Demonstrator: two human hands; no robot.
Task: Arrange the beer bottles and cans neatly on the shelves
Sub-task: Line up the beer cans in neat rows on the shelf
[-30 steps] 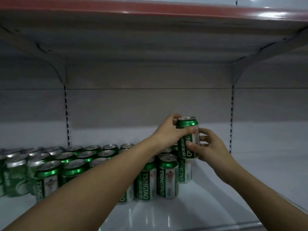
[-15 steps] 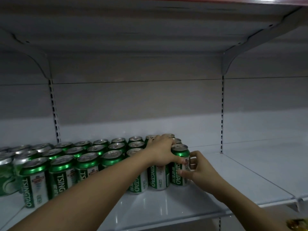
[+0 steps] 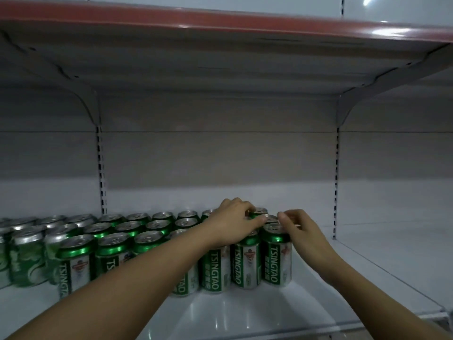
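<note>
Step in hand, by judgement: squaring up the right end of the block of green cans on the white shelf. Left hand laid over the tops at the right end of the block, fingers curled down, tips touching the rim of a can in the second row; whether pinching that rim or only pressing on it cannot be told. Right hand beside the front corner can, thumb and forefinger close together near its top edge; contact seems light, a firm grasp not confirmed. Corner can upright, label facing forward, touching its neighbour on the left. Block standing in several rows, front to back, filling the left and middle of the shelf, cans close-packed and upright; far-left cans with labels turned at odd angles. Shelf to the right of the corner can bare in what shows. Upper shelf with red front edge, contents out of view. No bottles visible. Next move, by judgement: release without tipping the rear can, check the row line, then fetch further stock for the bare right side; care needed not to knock adjoining cans when withdrawing.
</note>
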